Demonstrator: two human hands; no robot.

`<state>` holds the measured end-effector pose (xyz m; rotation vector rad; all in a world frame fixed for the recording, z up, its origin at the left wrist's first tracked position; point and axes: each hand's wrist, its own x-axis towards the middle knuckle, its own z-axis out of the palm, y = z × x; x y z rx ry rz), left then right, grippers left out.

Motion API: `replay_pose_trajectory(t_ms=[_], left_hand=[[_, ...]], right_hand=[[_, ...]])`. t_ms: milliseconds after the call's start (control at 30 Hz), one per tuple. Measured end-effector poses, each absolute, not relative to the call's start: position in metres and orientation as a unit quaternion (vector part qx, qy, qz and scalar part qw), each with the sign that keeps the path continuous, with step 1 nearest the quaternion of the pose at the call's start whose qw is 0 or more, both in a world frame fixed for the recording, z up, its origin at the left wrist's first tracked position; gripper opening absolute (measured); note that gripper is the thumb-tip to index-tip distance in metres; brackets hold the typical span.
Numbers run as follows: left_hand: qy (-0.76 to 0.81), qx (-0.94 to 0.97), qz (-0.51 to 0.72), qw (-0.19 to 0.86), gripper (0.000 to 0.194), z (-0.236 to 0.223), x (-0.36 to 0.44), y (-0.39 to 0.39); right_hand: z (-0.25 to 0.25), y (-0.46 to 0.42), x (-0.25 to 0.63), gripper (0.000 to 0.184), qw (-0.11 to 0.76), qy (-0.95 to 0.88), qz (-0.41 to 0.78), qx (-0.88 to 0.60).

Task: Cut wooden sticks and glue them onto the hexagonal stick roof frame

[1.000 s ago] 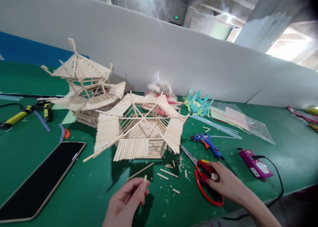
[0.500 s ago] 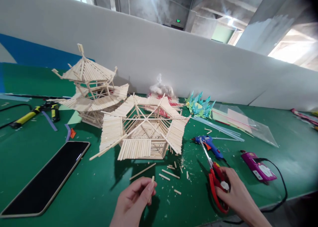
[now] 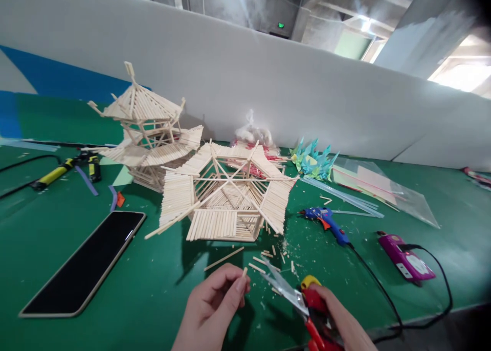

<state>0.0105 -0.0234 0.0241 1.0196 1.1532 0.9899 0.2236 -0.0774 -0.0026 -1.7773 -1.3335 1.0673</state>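
Note:
Near the front of the green table, my left hand (image 3: 219,304) pinches a short wooden stick (image 3: 244,272) between thumb and fingers; its tip pokes up above the thumb. To the right, my right hand (image 3: 339,315) is wrapped round the handles of red-handled scissors (image 3: 287,291). Their blades are slightly apart and point up and left toward the left hand, not touching it. Beyond both hands stands a partly roofed model of wooden sticks (image 3: 213,224). Cut stick pieces (image 3: 255,267) lie scattered between the hands and the model.
Behind on the left stands a tiered stick pagoda (image 3: 143,105). A phone (image 3: 82,264) lies at left, near yellow-black pliers (image 3: 57,173). At right are a blue glue gun (image 3: 332,225) and a purple corded box (image 3: 406,257). Teal folded paper (image 3: 312,159) sits by the wall.
My right hand has brought the scissors left and nearer to my left hand, swinging the blades away from the glue gun. My left hand keeps its pinch on the stick.

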Motion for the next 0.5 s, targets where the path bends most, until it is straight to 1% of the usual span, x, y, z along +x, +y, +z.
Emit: replay_pose_trajectory(t_ms=[67,200,267,367,500], left_hand=[[0.497,0.463,0.437,0.59,0.014,0.024,0.006,-0.024],[0.468,0.525,0.451,0.549,0.008,0.02,-0.003,-0.024],[0.462,0.551,0.441,0.537,0.01,0.018,-0.005,-0.024],[0.459,0.573,0.418,0.535,0.011,0.015,-0.005,-0.025],[0.452,0.576,0.42,0.536,0.013,0.016,-0.002,-0.027]], right_hand=[[0.003,-0.066,0.216,0.018,0.304,-0.544,0.401,-0.671],[0.009,-0.056,0.207,0.021,0.279,-0.572,0.402,-0.658],[0.011,-0.058,0.205,0.02,0.263,-0.583,0.405,-0.654],[0.014,-0.063,0.203,0.025,0.241,-0.595,0.408,-0.649],[0.018,-0.066,0.203,0.025,0.227,-0.601,0.409,-0.648]])
